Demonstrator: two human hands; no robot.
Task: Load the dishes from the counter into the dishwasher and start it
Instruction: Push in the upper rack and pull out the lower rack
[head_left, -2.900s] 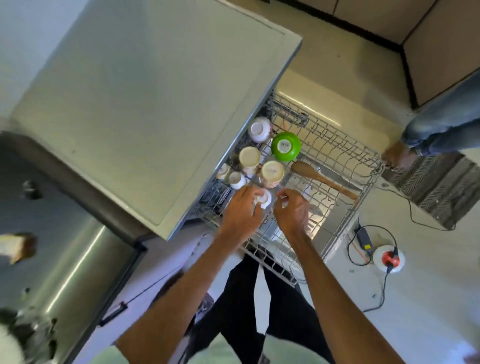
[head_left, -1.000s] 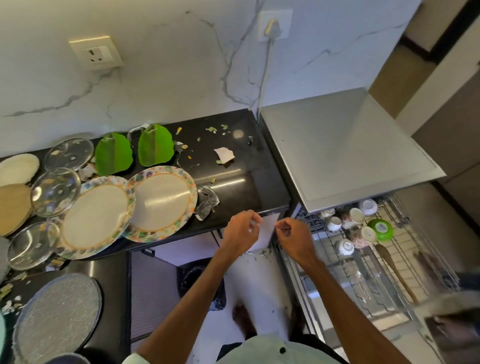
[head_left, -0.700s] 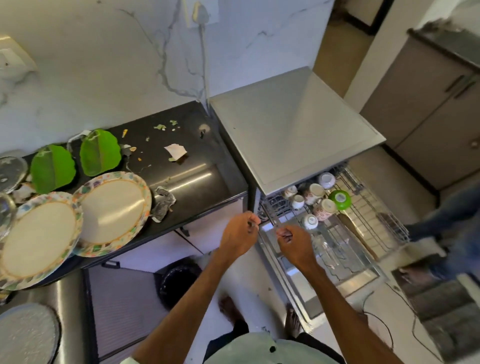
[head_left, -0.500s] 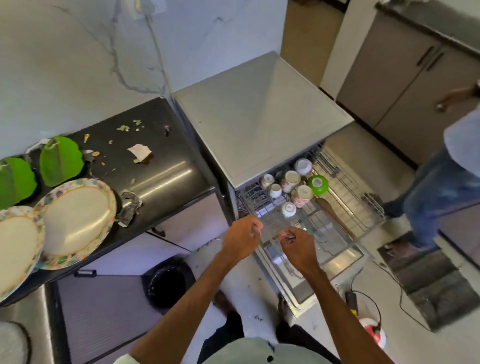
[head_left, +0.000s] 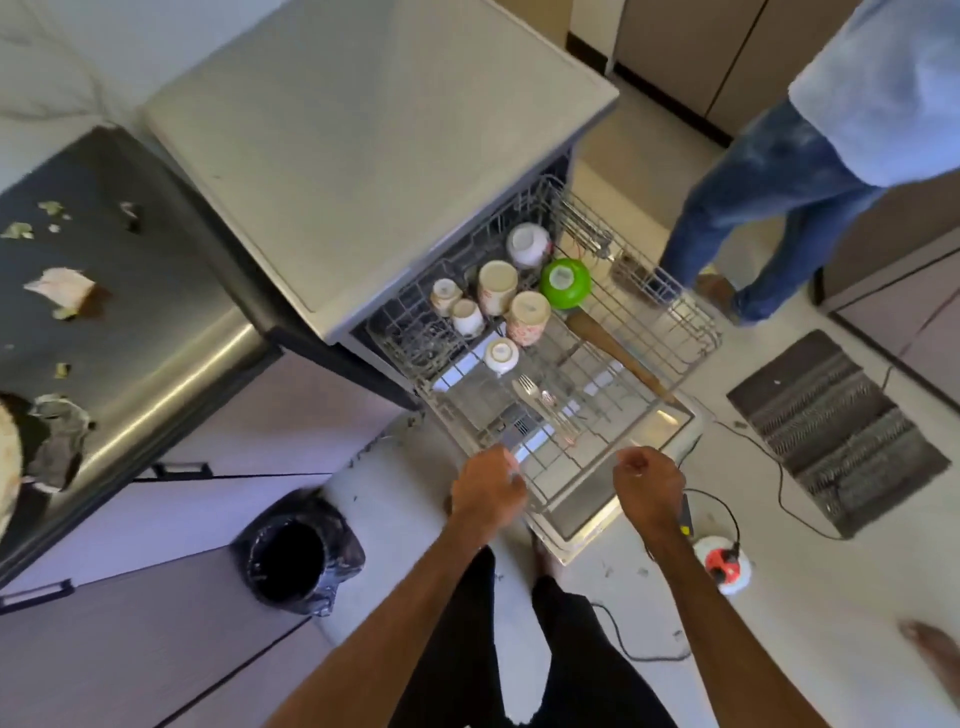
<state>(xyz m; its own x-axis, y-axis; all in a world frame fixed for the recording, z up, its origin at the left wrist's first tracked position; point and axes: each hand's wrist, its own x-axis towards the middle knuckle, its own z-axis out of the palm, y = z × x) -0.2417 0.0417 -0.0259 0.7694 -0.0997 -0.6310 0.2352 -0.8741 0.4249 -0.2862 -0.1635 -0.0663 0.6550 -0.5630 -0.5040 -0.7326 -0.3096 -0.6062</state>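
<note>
The dishwasher (head_left: 363, 135) stands open with its wire rack (head_left: 691, 322) pulled out over the lowered door (head_left: 597, 519). In the rack sit several upturned cups (head_left: 496, 280), a green bowl (head_left: 565, 283), a wooden rolling pin (head_left: 618, 353) and a fork (head_left: 530, 389). My left hand (head_left: 488, 488) is curled shut against the rack's near rail; I cannot tell whether it grips the wire. My right hand (head_left: 649, 483) is a closed fist over the door's front corner, with nothing visible in it. A patterned plate's edge (head_left: 6, 457) shows on the counter at far left.
The black counter (head_left: 130, 312) on the left carries food scraps and crumpled paper. A bin lined with a black bag (head_left: 291, 561) stands on the floor below it. Another person's legs (head_left: 769, 208) stand beyond the rack. A dark mat (head_left: 836, 431) and a cable reel (head_left: 724, 564) lie to the right.
My view has swung right from the counter's plates to the dishwasher. My hands have moved apart and down to the rack's near edge. The other person has stepped closer.
</note>
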